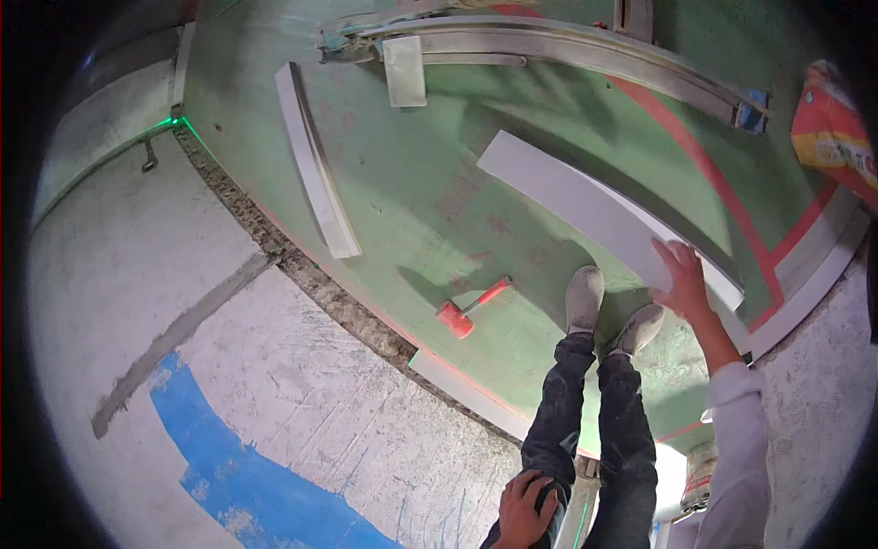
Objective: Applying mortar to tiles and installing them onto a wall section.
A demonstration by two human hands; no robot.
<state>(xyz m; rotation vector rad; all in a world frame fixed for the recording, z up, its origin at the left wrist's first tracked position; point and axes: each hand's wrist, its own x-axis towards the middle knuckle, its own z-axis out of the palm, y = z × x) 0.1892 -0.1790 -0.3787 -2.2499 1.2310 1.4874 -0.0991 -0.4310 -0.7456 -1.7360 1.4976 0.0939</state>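
A long, light grey-white strip board (558, 197) lies tilted on the green floor covering in front of my feet, with a second white piece along its right edge. My right hand (679, 279) grips that board near its right end. My left hand (529, 508) rests on my left thigh, fingers spread and holding nothing. Between the board and the floor channel at the left lies a red-headed mallet (455, 318) with a red grip. Farther left is another narrow white strip (315, 160).
A long metal tool with a rail (558, 44) crosses the top, beside a small pale block (404, 71). A red-and-yellow bag (828, 119) stands at right. A rough channel (325, 297) separates the green covering from a pale concrete surface with blue coating (238, 485). Green laser light shows top left.
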